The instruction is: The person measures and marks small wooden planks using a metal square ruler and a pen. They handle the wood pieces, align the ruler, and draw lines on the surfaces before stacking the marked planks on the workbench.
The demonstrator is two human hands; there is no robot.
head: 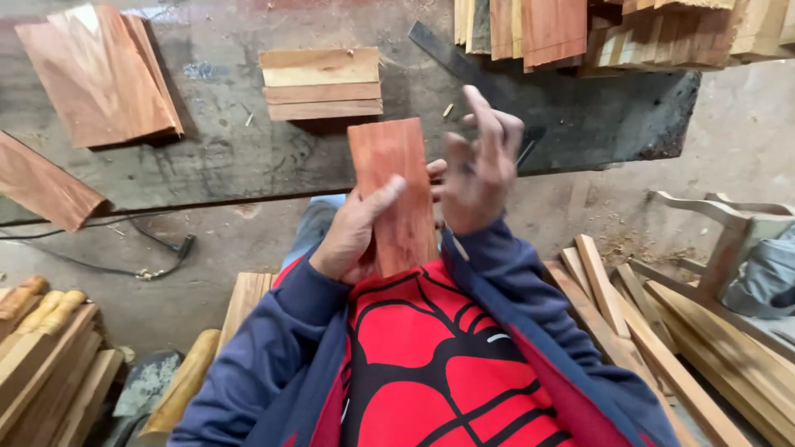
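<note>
Your left hand (352, 236) has its grip clenched around a reddish wood board (393, 194), thumb across its face, holding it upright in front of your chest just short of the counter (248, 161) edge. Your right hand (480, 165) is at the board's 3 o'clock edge, grip released and fingers spread, blurred. A stack of pale boards (321, 83) lies on the counter at 11 o'clock from the held board.

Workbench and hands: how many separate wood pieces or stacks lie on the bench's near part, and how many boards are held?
Flat reddish wood boards on the grey workbench: 2
Pale stacked wood blocks: 1 stack
Reddish rectangular board held in the left hand: 1
Total: 4
</note>
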